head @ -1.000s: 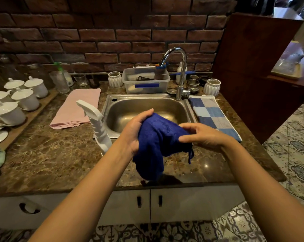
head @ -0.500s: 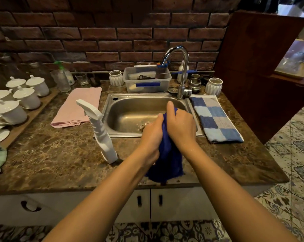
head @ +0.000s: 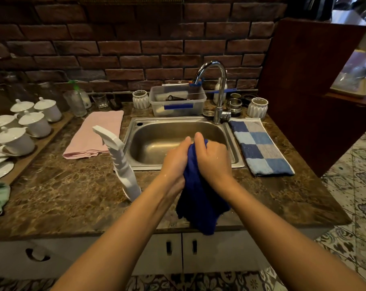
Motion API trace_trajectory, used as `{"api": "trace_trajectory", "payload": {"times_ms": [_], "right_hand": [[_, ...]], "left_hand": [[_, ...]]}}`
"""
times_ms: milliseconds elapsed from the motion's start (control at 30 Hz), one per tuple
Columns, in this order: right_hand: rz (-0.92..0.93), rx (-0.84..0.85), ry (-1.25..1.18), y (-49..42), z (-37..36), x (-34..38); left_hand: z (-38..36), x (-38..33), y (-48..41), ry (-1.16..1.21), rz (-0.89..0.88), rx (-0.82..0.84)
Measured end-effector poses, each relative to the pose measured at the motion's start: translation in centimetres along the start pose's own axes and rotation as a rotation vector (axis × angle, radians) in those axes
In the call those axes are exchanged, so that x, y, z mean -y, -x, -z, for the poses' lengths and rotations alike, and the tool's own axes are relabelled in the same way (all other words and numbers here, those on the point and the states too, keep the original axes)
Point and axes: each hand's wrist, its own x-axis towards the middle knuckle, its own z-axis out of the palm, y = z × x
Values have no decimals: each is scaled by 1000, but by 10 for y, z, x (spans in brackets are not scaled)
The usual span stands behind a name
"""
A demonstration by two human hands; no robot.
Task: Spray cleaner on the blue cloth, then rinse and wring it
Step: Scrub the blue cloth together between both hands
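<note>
Your brown counter (head: 62, 192) has the metal sink (head: 169, 131) at 12 o'clock. The blue cloth (head: 201, 198) hangs at the sink's 6 o'clock edge. Your left hand (head: 175, 158) and right hand (head: 212, 158) both squeeze its top, side by side. The white spray bottle (head: 123, 164) stands at their 9 o'clock.

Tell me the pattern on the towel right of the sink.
The towel has blue and grey checks, seen best in head view.
</note>
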Motion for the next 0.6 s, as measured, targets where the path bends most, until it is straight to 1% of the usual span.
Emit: {"api": "trace_trajectory", "payload": {"times_ms": [67,100,167,233,267,300,367,433,500,533,600], "right_hand": [[105,-2,97,15,-3,5],[119,-17,116,15,-4,5],[34,-53,61,-1,-2,1],[-89,-44,-63,-18,2,-2],[-123,-37,-112,-23,3,-4],[-132,-26,-136,-23,3,-7],[-87,12,-143,-11,3,-7],[15,45,-74,9,1,-2],[88,24,71,15,0,5],[78,5,108,9,0,7],[-21,7,79,-9,1,7]], "left_hand": [[2,0,-3,28,-14,-10],[1,2,-2,18,-2,0],[-5,6,6,17,42,45],[-10,6,14,52,88,95],[-9,5,15,56,105,110],[-6,2,13,51,107,119],[3,-4,7,50,112,137],[9,-6,0,69,106,122],[8,-3,-3,62,85,97],[6,0,-1,58,83,98],[0,4,5,64,98,127]]}}
